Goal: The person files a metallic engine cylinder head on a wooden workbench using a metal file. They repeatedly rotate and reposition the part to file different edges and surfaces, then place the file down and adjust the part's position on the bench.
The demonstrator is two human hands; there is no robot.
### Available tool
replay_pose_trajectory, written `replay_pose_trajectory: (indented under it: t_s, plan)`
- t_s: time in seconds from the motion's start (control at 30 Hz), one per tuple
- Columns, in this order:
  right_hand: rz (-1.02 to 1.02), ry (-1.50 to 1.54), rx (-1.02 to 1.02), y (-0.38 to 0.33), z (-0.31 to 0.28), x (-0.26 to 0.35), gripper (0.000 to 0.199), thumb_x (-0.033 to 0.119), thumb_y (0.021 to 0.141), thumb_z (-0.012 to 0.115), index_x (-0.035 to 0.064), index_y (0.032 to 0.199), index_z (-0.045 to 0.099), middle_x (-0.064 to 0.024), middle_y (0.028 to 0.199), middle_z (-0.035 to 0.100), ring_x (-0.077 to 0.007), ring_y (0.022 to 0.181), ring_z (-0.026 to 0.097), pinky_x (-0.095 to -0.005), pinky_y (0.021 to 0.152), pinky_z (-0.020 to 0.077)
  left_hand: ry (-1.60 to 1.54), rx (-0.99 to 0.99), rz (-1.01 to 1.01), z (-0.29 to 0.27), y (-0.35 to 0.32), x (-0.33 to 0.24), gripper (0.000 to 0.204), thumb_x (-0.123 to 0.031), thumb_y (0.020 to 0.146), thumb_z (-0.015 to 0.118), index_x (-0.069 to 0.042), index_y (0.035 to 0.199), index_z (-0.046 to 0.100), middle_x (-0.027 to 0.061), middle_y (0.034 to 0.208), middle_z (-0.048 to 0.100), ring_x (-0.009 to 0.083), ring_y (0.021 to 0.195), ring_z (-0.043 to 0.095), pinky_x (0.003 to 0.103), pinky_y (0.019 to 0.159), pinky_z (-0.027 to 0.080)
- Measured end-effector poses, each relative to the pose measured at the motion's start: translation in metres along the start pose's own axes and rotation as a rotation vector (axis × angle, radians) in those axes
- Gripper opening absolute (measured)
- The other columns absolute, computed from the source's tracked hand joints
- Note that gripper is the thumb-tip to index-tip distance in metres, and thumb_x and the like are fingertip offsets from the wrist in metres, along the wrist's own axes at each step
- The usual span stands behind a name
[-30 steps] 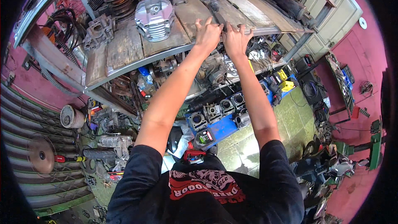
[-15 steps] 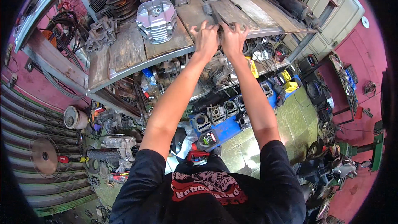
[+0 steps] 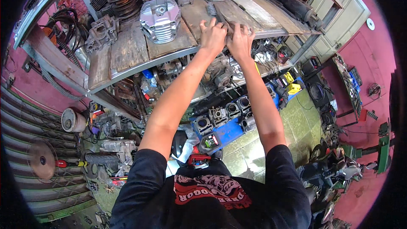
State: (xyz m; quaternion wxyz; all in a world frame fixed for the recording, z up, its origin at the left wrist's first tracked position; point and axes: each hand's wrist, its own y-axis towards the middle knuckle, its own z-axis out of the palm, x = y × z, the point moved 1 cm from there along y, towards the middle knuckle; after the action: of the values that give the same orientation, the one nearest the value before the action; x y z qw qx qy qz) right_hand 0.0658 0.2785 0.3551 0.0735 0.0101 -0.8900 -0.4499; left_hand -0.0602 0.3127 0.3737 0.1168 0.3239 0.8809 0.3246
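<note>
Side by side at the front edge of the wooden shelf (image 3: 127,46), my left hand (image 3: 213,37) and my right hand (image 3: 240,43) have their fingers curled. A small dark piece (image 3: 229,29) shows between the fingertips, too hidden to name. Behind them a dark, narrow strip with a bristly end (image 3: 212,10) lies on the planks; whether the fingers touch it I cannot tell. To the left of my hands, a silver finned cylinder head (image 3: 160,21) rests on the boards.
Greasy engine parts (image 3: 123,0) line the shelf's back. Below, several engine cylinders (image 3: 218,116) stand on a blue bench (image 3: 231,133). A fan (image 3: 42,160) is at the left, near a white bucket (image 3: 73,120). Metal parts (image 3: 335,174) crowd the right floor.
Both hands stay at the shelf edge with small finger shifts; my left hand sits slightly closer to the right one. The whole view has moved a little.
</note>
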Motion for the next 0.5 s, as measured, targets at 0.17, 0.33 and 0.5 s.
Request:
replay_pose_trajectory:
  t_s: [0.17,0.33,0.5]
  plan:
    - [0.032,-0.062,0.131,0.001,0.004,-0.002,0.043,0.019,0.088,0.065,0.0118,0.130,0.061,-0.0102,0.108,0.075,-0.0329,0.122,0.059,-0.0683,0.106,0.0294,0.039,0.007,0.041,0.002,0.011,0.001,0.022,-0.012,0.082,0.070,-0.013,0.103,0.075,0.0016,0.112,0.074,0.0254,0.126,0.056,0.064,0.108,0.029]
    - [0.040,-0.071,0.199,0.006,0.004,-0.001,0.040,0.021,0.093,0.058,0.0125,0.132,0.062,-0.0119,0.105,0.076,-0.0331,0.122,0.059,-0.0706,0.105,0.0282,0.007,0.036,0.065,0.000,0.015,0.002,0.015,-0.011,0.082,0.069,-0.012,0.095,0.074,0.0037,0.106,0.075,0.0254,0.126,0.058,0.063,0.107,0.029]
    - [0.063,-0.033,0.182,0.010,0.004,0.006,0.037,0.023,0.096,0.054,0.0171,0.131,0.063,-0.0113,0.106,0.077,-0.0325,0.119,0.061,-0.0695,0.104,0.0286,-0.071,-0.161,0.013,0.008,0.001,0.005,0.021,-0.014,0.083,0.068,-0.013,0.102,0.076,0.0042,0.109,0.077,0.0245,0.126,0.059,0.062,0.106,0.027]
